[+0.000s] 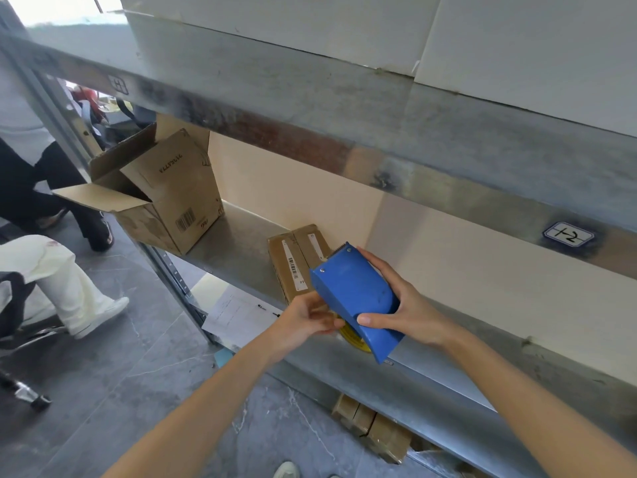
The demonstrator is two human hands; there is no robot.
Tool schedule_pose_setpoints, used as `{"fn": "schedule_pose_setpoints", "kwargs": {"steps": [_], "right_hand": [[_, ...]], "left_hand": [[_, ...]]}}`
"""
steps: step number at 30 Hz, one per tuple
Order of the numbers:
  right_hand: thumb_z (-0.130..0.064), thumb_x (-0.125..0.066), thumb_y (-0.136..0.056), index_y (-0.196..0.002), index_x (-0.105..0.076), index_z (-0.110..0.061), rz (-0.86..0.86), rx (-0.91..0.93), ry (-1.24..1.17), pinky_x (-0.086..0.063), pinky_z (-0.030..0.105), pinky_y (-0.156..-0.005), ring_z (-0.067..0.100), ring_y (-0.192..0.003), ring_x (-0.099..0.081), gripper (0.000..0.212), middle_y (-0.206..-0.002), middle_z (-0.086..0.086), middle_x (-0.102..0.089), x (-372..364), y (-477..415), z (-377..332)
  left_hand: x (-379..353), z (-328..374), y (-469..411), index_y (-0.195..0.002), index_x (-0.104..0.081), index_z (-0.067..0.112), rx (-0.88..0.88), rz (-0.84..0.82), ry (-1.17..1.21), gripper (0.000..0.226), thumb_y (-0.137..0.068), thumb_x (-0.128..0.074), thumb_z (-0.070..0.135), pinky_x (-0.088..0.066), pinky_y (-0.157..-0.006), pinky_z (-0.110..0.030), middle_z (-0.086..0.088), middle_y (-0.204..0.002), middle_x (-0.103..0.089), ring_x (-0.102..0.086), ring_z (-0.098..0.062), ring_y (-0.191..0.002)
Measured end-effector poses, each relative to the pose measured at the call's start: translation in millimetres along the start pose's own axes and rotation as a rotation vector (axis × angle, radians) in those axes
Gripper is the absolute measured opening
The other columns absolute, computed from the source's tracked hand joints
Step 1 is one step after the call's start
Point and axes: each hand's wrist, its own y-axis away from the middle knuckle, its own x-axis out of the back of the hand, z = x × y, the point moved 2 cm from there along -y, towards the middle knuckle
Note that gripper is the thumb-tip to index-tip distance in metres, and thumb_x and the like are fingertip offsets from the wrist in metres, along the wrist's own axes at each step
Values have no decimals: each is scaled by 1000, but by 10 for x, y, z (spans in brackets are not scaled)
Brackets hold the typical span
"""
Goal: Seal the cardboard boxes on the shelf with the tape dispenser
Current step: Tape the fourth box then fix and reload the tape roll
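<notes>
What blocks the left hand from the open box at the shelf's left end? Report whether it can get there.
Probably yes: only shelf surface shows between the left hand and the open box. That hand is busy at the tape dispenser, which the right hand holds.

1. Daylight is glaring through a window (51, 6) at upper left.
2. Grey veined floor tiles (148, 384) are filling the lower left.
3. A metal shelf unit (344, 112) is crossing the frame diagonally, its beam showing rust-brown patches.
4. A cream wall (293, 188) is showing behind it, centre.
5. A wheeled chair base (24, 391) is standing at the left edge.
</notes>
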Motion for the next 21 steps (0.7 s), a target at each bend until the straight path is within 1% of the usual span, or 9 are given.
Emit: {"fn": "schedule_pose_setpoints", "kwargs": {"steps": [5, 8, 11, 13, 15, 17, 19, 21], "right_hand": [[-36, -80, -71, -150, -27, -41, 32, -9, -50, -49, 24, -97, 4, -129, -51, 95, -143, -24, -47, 28, -4, 10], [-35, -80, -71, -150, -28, -43, 43, -16, -72, -50, 21, -94, 3, -128, -51, 95, -143, -25, -47, 55, 6, 12], [-35, -81, -69, -150, -27, -43, 32, -21, -99, -49, 20, -94, 4, -130, -50, 97, -144, -24, -47, 76, 29, 20], [-32, -81, -70, -150, -28, -42, 1, -22, -109, -48, 23, -97, 6, -132, -49, 96, -146, -22, -47, 67, 41, 16], [-29, -81, -71, -149, -29, -43, -31, -22, -97, -46, 24, -100, 6, -133, -48, 94, -147, -20, -47, 43, 45, 0], [-22, -82, -74, -148, -30, -41, -41, -20, -68, -45, 21, -100, 5, -134, -47, 92, -146, -22, -47, 23, 36, -21], [-12, -81, -76, -147, -31, -40, -44, -10, -29, -43, 16, -99, 2, -134, -46, 91, -145, -25, -47, 5, 25, -41], [-7, -81, -76, -145, -31, -42, -58, 15, 30, -40, 14, -101, -2, -135, -43, 92, -144, -30, -44, -17, 18, -56]], "left_hand": [[1, 3, -2, -129, -58, 16, -29, 0, -23, 40, -92, -65, 1, -56, -85, -27, 5, -124, -68, -69, -15, -108], [3, 46, 20, -123, -62, 20, -39, 26, -14, 30, -96, -61, 8, -58, -84, -28, 9, -115, -72, -70, -13, -106], [18, 80, 50, -124, -65, 17, -37, 53, -12, 26, -100, -56, 15, -59, -81, -28, 9, -110, -74, -70, -13, -106], [22, 82, 66, -118, -69, 20, -13, 65, -5, 23, -99, -57, 18, -59, -79, -27, 8, -108, -75, -70, -13, -105], [19, 64, 73, -110, -73, 21, 12, 69, 22, 19, -97, -59, 16, -60, -79, -30, 5, -107, -76, -70, -14, -104], [26, 41, 58, -107, -73, 18, 39, 72, 71, 20, -97, -58, 9, -60, -83, -36, 1, -109, -75, -70, -17, -106], [34, 17, 34, -115, -68, 17, 57, 76, 116, 23, -97, -57, 7, -57, -92, -42, -4, -118, -72, -67, -22, -112], [35, 10, 25, -124, -59, 24, 59, 86, 130, 33, -95, -63, 7, -56, -96, -45, -5, -127, -67, -66, -23, -115]]}}
